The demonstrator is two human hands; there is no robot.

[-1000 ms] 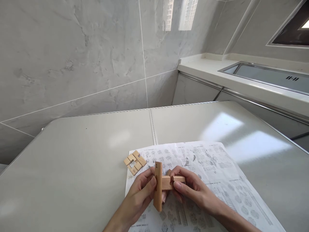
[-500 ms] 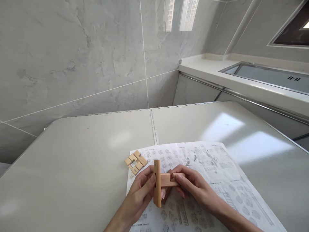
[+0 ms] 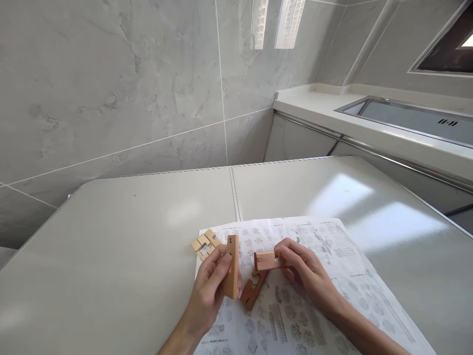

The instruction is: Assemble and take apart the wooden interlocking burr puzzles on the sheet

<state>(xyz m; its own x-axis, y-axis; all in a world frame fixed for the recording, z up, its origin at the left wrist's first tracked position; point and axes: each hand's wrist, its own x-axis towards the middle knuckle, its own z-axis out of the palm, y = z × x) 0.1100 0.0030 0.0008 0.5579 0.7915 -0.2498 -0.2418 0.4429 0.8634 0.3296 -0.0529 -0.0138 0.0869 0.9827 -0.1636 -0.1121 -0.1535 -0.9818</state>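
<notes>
My left hand (image 3: 212, 290) is closed around an upright wooden bar (image 3: 232, 266) marked with a 2 near its top. My right hand (image 3: 303, 272) pinches a shorter wooden block (image 3: 264, 261) held level, a small gap away from the bar. Between and below them a notched wooden piece (image 3: 253, 290) lies on the printed instruction sheet (image 3: 314, 296). Two more notched wooden pieces (image 3: 204, 243) rest side by side at the sheet's upper left corner, just beyond my left hand.
The sheet lies on a pale grey table (image 3: 121, 236) with a seam down its middle. A grey tiled wall (image 3: 111, 84) stands behind it. To the right is a white counter (image 3: 369, 128) with a steel sink (image 3: 414, 116).
The upright bar and the short block were joined in a cross. Now they are pulled apart, the bar to the left, the block to the right, and a notched piece lies on the sheet.
</notes>
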